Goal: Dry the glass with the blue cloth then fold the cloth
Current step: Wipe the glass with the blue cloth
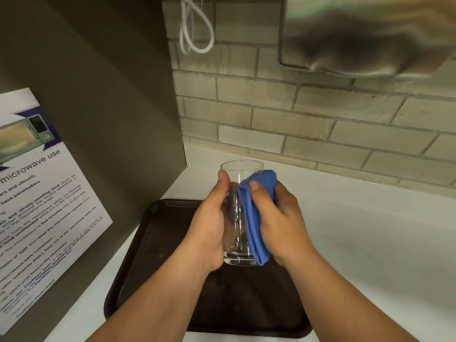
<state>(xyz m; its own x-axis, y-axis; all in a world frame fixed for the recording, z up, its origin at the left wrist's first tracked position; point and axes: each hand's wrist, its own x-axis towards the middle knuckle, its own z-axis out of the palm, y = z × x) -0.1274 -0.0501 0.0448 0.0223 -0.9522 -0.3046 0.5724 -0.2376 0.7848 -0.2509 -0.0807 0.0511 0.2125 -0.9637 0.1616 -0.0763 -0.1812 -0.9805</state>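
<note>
A clear drinking glass [240, 172] is held upright above a dark brown tray [148, 245]. My left hand [209, 225] grips the glass from its left side, thumb near the rim. My right hand [278, 218] presses a bunched blue cloth [255, 228] against the right side of the glass, from just under the rim down to the base. The cloth hides the right wall of the glass.
The tray lies on a white counter [370, 243]. A dark panel [98, 107] with a microwave-use notice [42, 206] stands at the left. A brick wall [296, 114] runs behind, with a metal dispenser [357, 35] and a white cable loop [195, 28] overhead.
</note>
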